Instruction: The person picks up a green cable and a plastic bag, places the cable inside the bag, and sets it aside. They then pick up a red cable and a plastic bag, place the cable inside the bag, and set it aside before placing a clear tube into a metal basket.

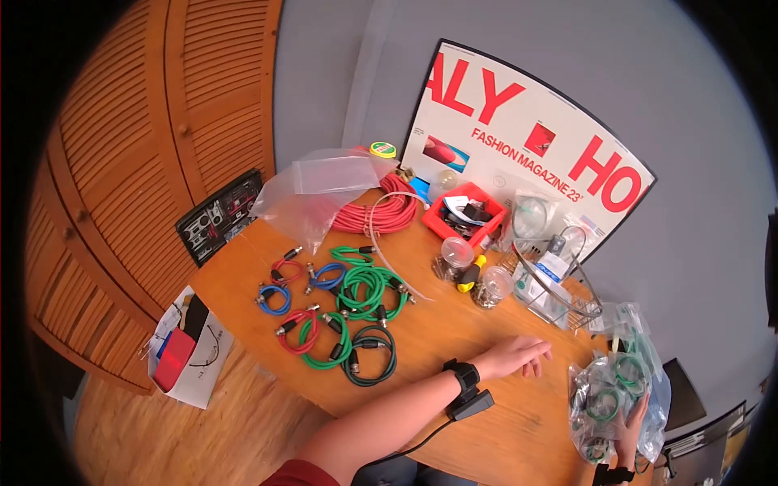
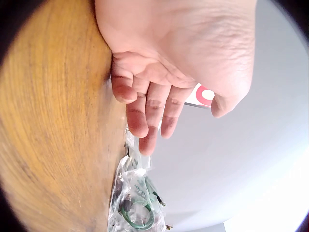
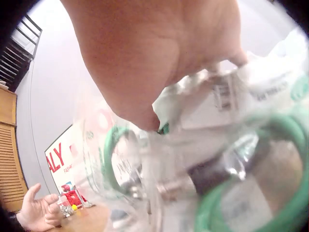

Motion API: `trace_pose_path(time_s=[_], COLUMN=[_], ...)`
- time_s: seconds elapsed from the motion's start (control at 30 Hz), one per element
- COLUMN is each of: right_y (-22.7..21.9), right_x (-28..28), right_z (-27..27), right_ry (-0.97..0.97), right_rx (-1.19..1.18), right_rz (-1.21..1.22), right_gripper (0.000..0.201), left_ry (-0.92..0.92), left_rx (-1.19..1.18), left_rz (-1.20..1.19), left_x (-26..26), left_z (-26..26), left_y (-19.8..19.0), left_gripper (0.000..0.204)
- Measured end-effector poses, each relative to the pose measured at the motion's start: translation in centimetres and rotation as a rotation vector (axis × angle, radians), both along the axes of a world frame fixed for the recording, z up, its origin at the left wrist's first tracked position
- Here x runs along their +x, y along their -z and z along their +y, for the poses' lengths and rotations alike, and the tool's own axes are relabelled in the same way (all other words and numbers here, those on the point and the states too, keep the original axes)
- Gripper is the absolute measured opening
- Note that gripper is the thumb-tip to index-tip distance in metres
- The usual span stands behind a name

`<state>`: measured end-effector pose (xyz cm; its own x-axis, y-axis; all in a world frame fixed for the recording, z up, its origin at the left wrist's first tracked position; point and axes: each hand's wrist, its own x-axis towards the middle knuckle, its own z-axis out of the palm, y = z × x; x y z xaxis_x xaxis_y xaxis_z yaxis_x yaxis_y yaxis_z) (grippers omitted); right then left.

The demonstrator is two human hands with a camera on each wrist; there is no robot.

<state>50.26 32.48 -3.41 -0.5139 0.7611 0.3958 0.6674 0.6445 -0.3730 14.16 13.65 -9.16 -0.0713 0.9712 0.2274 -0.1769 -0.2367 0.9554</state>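
My left hand [image 1: 515, 358] is over the right part of the table, holding nothing, its fingers loosely bent. In the left wrist view, the left hand [image 2: 159, 87] has its palm showing and its side close to the wood. At the table's right end, my right hand [image 1: 634, 423] grips a clear plastic bag [image 1: 585, 405] with coiled green cables inside. The right wrist view shows the right hand [image 3: 159, 63] with its thumb against the bag and its fingers partly hidden behind it. A green cable [image 3: 212, 212] with a metal connector shows through the plastic.
Green, blue, red and dark cable coils [image 1: 365, 292] lie on the table's left half. Behind them are a red cable bundle [image 1: 377, 215] and an empty clear bag [image 1: 312, 190]. A red bin [image 1: 438, 223], lidded jars [image 1: 493, 287] and a wire basket [image 1: 596, 310] stand near the wall.
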Motion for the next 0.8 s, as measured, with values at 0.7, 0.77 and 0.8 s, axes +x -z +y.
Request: trace_pose_path(time_s=[0.7,0.77,0.8], right_y=[-7.8,-6.7,-6.1], right_x=[-27.2,-29.6,-30.5], right_z=[4.4,6.5,7.3], right_ry=[-0.467,-0.503,-0.533], right_rx=[-0.223,-0.291,-0.366], right_rz=[-0.246,-0.316,-0.385], right_gripper=[0.031,0.033,0.035], left_ry=[-0.358,-0.363,-0.361], left_rx=[-0.003,0.006,0.008], left_rz=[0.064,0.029,-0.007], left_x=[-2.7,-3.0,-3.1], left_z=[-0.6,-0.1,0.0], left_y=[-0.5,-0.4,-0.2], left_gripper=[0.036,0.036,0.035])
